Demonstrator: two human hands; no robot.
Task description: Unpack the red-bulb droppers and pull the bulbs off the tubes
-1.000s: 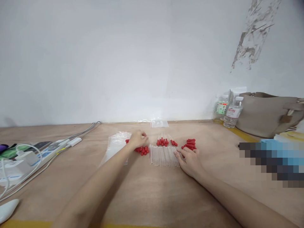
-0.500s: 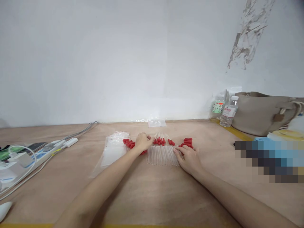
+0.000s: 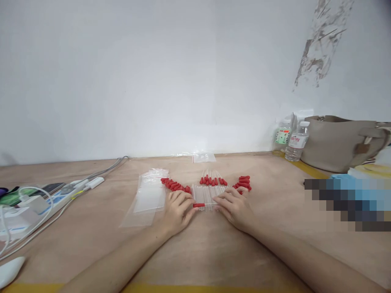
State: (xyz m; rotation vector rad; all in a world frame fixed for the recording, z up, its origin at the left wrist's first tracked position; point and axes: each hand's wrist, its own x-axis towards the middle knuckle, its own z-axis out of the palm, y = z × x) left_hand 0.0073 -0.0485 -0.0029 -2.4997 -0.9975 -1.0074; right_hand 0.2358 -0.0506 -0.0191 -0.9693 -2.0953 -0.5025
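In front of me a glass dropper tube [image 3: 210,204] with a red rubber bulb [image 3: 198,205] on its left end is held level between both hands. My left hand [image 3: 179,208] pinches the bulb end; my right hand [image 3: 235,206] pinches the clear tube's other end. Just behind and below it lies a row of bare clear glass tubes [image 3: 207,192]. Several droppers with red bulbs [image 3: 213,181] lie beyond that row, bulbs toward me. Loose red bulbs [image 3: 174,185] are piled at the left, and more red bulbs [image 3: 244,181] at the right, partly hidden by my right hand.
Clear plastic bags [image 3: 149,195] lie left of the bulbs, and a small bag [image 3: 203,158] lies by the wall. A power strip [image 3: 58,200] with cables is at far left. Water bottles [image 3: 297,142] and a grey-beige handbag [image 3: 332,142] stand at back right.
My left hand has come back toward me from near the far droppers. My right hand has moved slightly toward me from the tube row's right end. A bulbed dropper now shows between both hands.
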